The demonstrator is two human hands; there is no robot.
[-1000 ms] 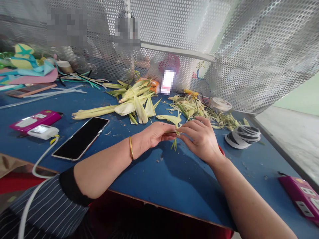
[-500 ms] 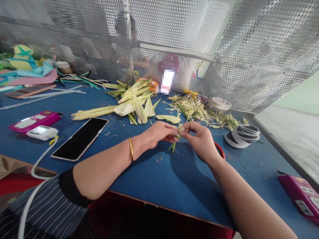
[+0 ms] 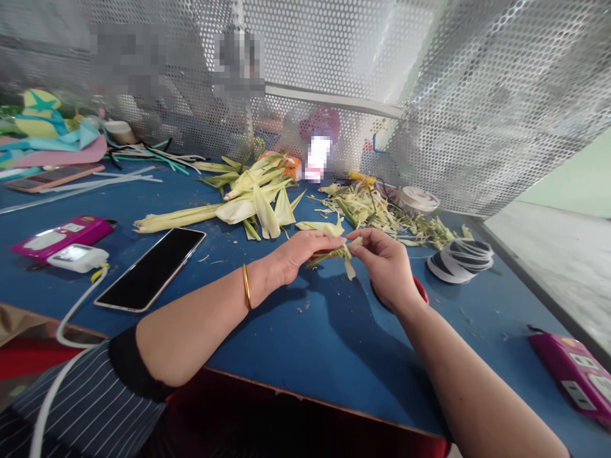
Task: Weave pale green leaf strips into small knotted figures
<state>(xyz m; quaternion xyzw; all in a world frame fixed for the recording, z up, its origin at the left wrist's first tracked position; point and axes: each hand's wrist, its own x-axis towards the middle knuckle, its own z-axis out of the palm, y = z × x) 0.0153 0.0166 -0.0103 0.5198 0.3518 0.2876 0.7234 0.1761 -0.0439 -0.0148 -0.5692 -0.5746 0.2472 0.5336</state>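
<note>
Left hand and right hand, both nearly closed, pinch a small, pale-green, fibrous husk bundle above the blue tabletop. Its frayed end, previously hanging down, now points leftward.

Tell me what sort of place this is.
Possibly a small craft workshop: a blue worktable carries what look like corn husks, with a heap of shredded scraps to their right.

The top of the frame is filled by a perforated screen, crossed at upper centre by a pale rail. The middle is spanned by a blue table. At the right edge, a pale green wall is seen above a grey surface.
</note>
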